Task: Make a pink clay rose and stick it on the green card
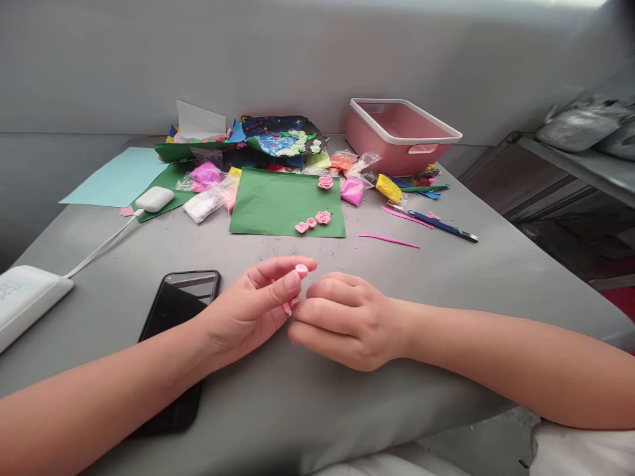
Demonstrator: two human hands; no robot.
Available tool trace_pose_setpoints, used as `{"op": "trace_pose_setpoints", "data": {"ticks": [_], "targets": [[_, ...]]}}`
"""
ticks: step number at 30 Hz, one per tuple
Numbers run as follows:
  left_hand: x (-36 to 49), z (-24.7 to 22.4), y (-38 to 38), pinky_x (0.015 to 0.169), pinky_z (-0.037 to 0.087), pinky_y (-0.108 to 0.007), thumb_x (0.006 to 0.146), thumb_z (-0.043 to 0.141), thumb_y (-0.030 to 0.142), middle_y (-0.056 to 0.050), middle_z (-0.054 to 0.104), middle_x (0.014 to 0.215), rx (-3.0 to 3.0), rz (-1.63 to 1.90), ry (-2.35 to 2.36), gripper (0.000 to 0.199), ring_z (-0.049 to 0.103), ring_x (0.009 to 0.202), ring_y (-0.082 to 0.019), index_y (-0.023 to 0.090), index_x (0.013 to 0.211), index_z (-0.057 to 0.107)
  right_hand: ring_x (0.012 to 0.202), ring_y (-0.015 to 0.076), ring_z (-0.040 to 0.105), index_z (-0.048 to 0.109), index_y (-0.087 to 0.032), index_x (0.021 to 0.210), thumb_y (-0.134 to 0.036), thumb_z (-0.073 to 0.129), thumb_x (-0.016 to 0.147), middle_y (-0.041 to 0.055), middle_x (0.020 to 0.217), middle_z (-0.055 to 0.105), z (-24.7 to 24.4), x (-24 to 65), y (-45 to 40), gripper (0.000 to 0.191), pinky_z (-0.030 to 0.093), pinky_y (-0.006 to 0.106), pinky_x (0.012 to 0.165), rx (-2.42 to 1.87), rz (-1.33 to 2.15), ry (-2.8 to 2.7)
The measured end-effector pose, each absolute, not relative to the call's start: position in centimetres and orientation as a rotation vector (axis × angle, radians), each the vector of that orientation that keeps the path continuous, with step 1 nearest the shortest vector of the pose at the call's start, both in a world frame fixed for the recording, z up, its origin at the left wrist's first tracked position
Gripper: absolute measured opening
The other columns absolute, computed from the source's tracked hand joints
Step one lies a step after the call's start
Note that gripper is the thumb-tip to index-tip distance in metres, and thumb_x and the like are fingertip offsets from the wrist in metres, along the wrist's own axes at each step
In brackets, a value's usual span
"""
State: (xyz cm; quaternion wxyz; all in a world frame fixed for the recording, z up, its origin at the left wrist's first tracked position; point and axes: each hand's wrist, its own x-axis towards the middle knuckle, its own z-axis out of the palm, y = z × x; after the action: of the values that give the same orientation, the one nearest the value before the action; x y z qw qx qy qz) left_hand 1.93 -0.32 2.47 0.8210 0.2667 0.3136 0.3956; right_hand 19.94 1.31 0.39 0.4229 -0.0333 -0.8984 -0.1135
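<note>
Between the thumb and forefinger of my left hand is a small pink clay rose. My right hand is curled closed close beside it, knuckles up, its fingertips hidden from view. A bit of pink clay shows below my left thumb, where the two hands meet; which hand holds it I cannot tell. Beyond the hands lies a green sheet of paper. Pink clay roses sit at its lower right, and another rose is near its top right corner.
A black phone lies partly under my left forearm. To the right are a pink modelling tool and dark blue tweezers. Bagged clay, a pink basket and a decorated dark sheet stand behind. A white power bank is at left.
</note>
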Motion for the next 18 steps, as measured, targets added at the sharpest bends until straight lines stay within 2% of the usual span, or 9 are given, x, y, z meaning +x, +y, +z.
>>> {"op": "trace_pose_setpoints", "data": {"ticks": [4,7,10,14,18], "targets": [[1.9,2.3,0.0,0.056,0.051,-0.014,0.065,0.092,0.030,0.005,0.064,0.069,0.579,0.950,0.735,0.026,0.053,0.056,-0.003,0.018,0.086,0.081,0.081,0.0164,0.062,0.062,-0.009,0.092,-0.008,0.042,0.098,0.0114,0.083,0.068,0.7,20.2,1.3,0.021,0.061,0.031,0.078,-0.009,0.182,-2.160],[1.9,2.3,0.2,0.059,0.052,-0.016,0.065,0.091,0.032,0.002,0.069,0.075,0.635,0.912,0.740,0.026,0.055,0.058,-0.005,0.018,0.085,0.082,0.086,0.0157,0.068,0.061,-0.009,0.100,-0.005,0.048,0.096,0.0115,0.084,0.071,1.2,20.7,1.3,0.014,0.063,0.031,0.081,-0.124,0.434,-2.081],[1.8,2.3,0.1,0.063,0.051,-0.016,0.064,0.092,0.033,0.000,0.072,0.076,0.660,0.885,0.772,0.025,0.058,0.066,-0.006,0.020,0.084,0.082,0.082,0.0138,0.069,0.062,-0.012,0.106,0.000,0.052,0.092,0.0100,0.086,0.073,2.5,21.7,1.0,0.021,0.063,0.029,0.078,-0.223,0.508,-2.050],[1.6,2.0,0.1,0.058,0.046,-0.014,0.063,0.092,0.034,0.000,0.073,0.074,0.680,0.817,0.761,0.023,0.054,0.063,-0.005,0.022,0.081,0.082,0.082,0.0136,0.070,0.066,-0.014,0.116,0.003,0.050,0.091,0.0104,0.092,0.074,4.7,22.9,0.5,0.034,0.063,0.024,0.068,-0.229,0.503,-2.011],[1.4,1.7,0.0,0.055,0.043,-0.014,0.067,0.091,0.032,0.001,0.072,0.070,0.734,0.798,0.684,0.024,0.053,0.060,-0.005,0.026,0.088,0.082,0.072,0.0153,0.072,0.075,-0.021,0.106,-0.011,0.065,0.091,0.0039,0.079,0.074,5.0,22.8,0.8,0.021,0.065,0.027,0.064,-0.370,0.597,-1.853]]}}
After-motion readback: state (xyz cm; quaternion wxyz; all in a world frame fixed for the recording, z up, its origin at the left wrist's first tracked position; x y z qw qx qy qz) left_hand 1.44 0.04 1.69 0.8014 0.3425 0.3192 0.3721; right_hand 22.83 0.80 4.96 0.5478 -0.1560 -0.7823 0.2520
